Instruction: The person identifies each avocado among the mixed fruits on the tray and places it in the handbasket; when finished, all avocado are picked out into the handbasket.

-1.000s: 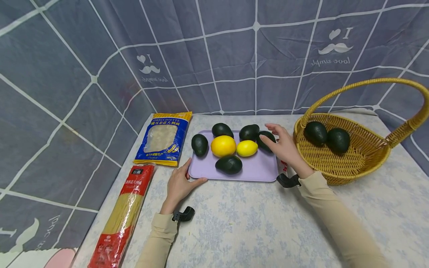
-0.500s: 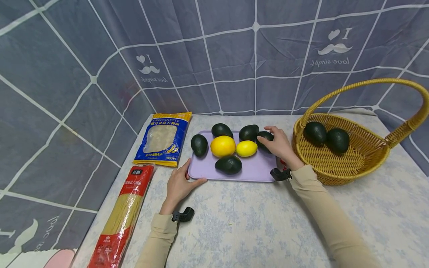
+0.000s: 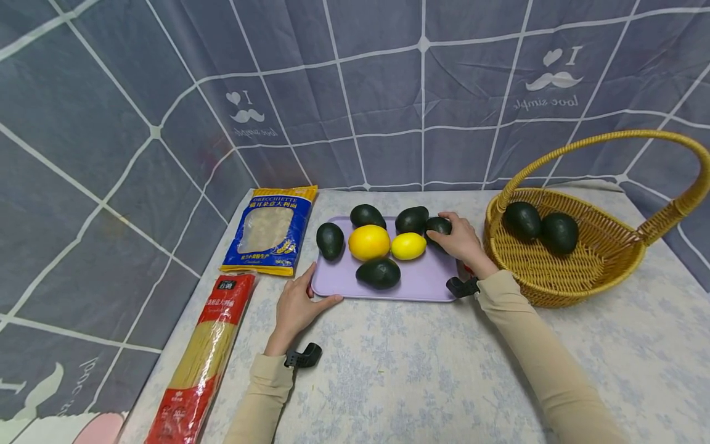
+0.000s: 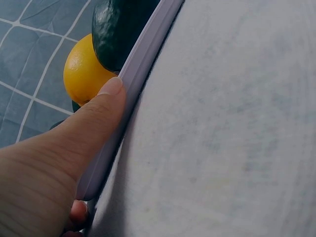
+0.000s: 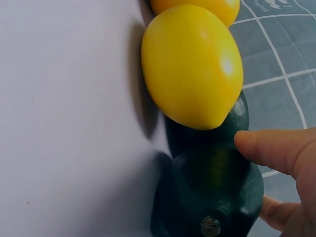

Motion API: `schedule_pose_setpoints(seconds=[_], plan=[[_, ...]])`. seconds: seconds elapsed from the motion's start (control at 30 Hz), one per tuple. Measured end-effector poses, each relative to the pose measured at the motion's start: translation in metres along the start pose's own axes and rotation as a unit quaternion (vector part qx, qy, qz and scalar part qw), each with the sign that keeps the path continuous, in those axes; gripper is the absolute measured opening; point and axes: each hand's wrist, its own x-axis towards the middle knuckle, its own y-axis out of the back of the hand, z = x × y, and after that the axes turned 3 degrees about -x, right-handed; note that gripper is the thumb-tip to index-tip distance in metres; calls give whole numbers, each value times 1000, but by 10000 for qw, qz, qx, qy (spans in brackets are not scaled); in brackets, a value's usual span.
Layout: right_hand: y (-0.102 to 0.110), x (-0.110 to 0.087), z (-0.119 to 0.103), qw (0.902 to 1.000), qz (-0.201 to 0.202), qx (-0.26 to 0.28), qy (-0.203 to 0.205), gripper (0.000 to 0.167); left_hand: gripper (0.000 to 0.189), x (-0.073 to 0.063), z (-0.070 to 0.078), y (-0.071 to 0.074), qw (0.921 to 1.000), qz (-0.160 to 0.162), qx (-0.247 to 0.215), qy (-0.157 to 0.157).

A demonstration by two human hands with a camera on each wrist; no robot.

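Observation:
A lilac tray (image 3: 421,287) bears an orange-yellow fruit (image 3: 369,242), a yellow lemon (image 3: 408,246) and several dark green avocados. My left hand (image 3: 294,308) holds the tray's near left corner; in the left wrist view the thumb (image 4: 101,111) lies on its rim. At the tray's right end, my right hand (image 3: 465,242) grips an avocado (image 3: 437,225) between thumb and fingers. That avocado (image 5: 212,192) sits beside the lemon (image 5: 192,66) in the right wrist view, with another avocado partly hidden behind. The far fingers are mostly hidden there.
Right of the tray stands a yellow wicker basket (image 3: 616,265) with a tall handle, holding two avocados (image 3: 559,233). To the left lie a blue orecchiette bag (image 3: 269,231) and a red spaghetti pack (image 3: 202,357). A grey checked curtain (image 3: 383,92) hangs behind.
My right hand has moved slightly left and closed its fingers round the avocado at the tray's right end. The left hand has stayed at the corner.

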Motion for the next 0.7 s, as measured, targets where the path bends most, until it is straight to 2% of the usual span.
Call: schedule_pose_setpoints(seconds=[0.7], plan=[[-4,-5,4,9994,190,-197,191,64,98,-1,1,1,10000,9,-31,-12]])
